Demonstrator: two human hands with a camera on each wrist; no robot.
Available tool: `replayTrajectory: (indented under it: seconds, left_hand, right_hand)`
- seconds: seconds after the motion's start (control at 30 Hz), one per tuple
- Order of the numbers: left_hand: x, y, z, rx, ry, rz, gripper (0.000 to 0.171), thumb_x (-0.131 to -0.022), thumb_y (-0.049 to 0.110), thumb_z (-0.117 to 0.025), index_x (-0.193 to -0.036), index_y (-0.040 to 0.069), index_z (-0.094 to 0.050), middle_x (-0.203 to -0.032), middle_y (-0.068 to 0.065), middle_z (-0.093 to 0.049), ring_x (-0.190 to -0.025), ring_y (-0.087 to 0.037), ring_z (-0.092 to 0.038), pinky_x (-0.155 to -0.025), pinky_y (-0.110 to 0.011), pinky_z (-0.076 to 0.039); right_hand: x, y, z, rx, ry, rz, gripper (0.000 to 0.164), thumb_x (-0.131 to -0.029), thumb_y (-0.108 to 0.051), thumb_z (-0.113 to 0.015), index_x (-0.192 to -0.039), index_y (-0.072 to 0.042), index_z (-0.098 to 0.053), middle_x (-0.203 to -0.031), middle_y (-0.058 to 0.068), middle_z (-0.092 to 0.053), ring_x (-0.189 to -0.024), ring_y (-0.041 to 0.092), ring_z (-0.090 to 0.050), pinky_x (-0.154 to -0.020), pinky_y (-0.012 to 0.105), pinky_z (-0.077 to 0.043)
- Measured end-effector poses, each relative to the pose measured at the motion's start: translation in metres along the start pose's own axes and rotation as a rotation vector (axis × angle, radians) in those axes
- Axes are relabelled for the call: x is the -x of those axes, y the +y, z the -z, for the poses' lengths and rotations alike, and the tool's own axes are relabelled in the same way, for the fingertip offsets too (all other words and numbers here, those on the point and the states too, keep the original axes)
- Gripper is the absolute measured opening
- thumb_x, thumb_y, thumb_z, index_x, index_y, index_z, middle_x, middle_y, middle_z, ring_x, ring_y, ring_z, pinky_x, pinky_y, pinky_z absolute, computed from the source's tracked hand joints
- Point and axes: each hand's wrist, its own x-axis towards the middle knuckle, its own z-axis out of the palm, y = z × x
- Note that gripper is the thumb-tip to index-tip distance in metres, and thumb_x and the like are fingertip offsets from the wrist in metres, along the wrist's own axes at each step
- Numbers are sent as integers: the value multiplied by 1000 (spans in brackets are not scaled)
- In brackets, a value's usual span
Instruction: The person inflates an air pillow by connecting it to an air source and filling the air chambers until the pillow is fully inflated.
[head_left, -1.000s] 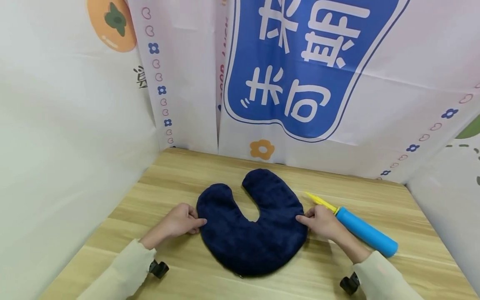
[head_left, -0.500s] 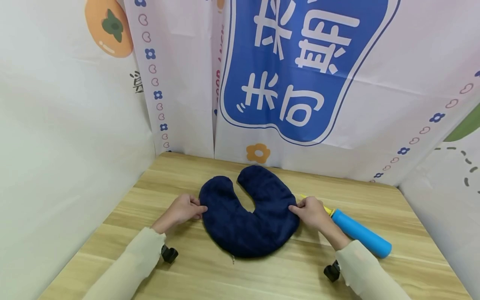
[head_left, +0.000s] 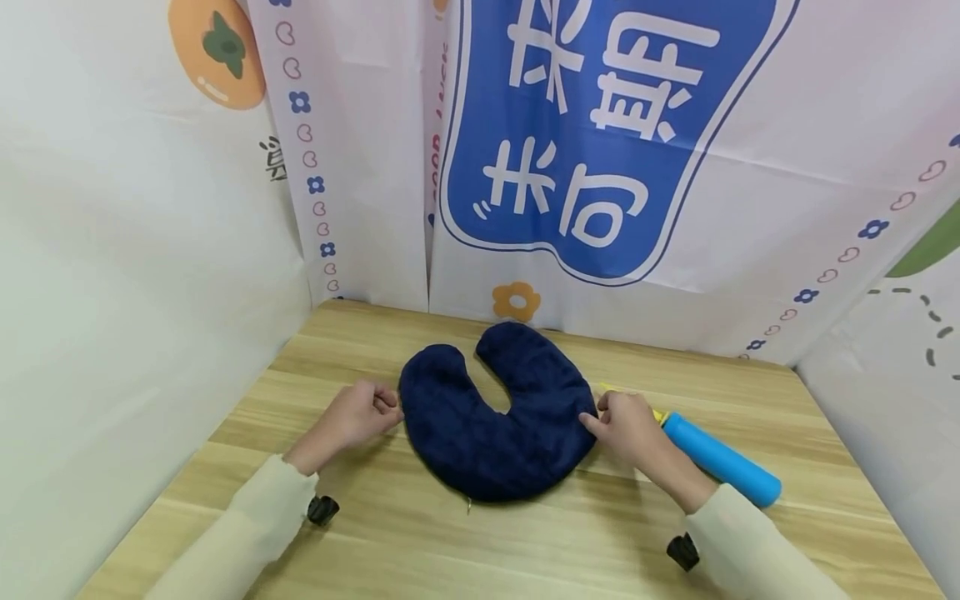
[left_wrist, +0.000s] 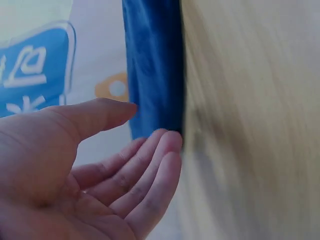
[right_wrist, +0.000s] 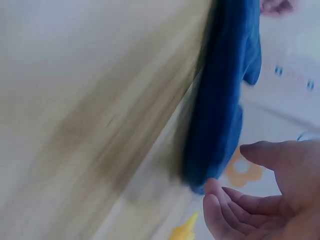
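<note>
A dark blue U-shaped neck pillow (head_left: 498, 442) lies on the wooden table, its opening facing the back wall. A small zipper pull (head_left: 469, 505) hangs at its near edge. At the pillow's left edge is my left hand (head_left: 363, 414); in the left wrist view its thumb (left_wrist: 107, 116) and fingers (left_wrist: 157, 192) stand apart with nothing between them. My right hand (head_left: 626, 427) is at the right edge, thumb overlapping the fabric in the head view. The right wrist view shows that thumb (right_wrist: 265, 154) spread from the fingers, the pillow (right_wrist: 215, 115) just beyond the fingertips.
A hand pump with a blue barrel (head_left: 723, 460) and yellow nozzle lies right of the pillow, partly behind my right hand. White printed sheets (head_left: 375, 167) enclose the wooden table (head_left: 420, 554) at the back and sides. Each sleeve cuff carries a small black camera (head_left: 322, 510).
Both hands move the pillow slightly toward the back wall, and its zipper pull comes into view. My hands then let go; the left draws back a little from the edge.
</note>
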Motion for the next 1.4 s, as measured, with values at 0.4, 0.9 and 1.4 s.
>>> replayTrajectory:
  seconds: [0.4, 0.9, 1.4]
  left_hand:
    - [32, 43, -9, -325, -177, -606, 26, -92, 13, -81, -115, 3, -74, -111, -8, -78, -102, -21, -74, -89, -37, -62]
    - [35, 76, -43, -598, -274, -796, 32, -90, 27, -86, -117, 17, -73, -113, 5, -70, -103, -12, -65, -90, -27, -58]
    - [23, 68, -62, -580, -180, -893, 8, -89, 15, -81, -91, 23, -78, -89, 10, -63, -81, -6, -58, -73, -22, -53]
  right_hand:
    - [49, -48, -5, 40, -55, 347, 20, -92, -17, -82, -95, 0, -72, -80, 3, -68, -67, 3, -59, -60, 20, -52]
    - [62, -84, -47, -36, -272, 460, 21, -94, -21, -81, -98, -2, -74, -87, 5, -74, -74, 1, -63, -66, 18, -54]
    - [55, -96, -64, -116, -243, 465, 15, -93, -19, -81, -96, -4, -77, -82, -1, -77, -71, -6, -65, -64, 11, -52]
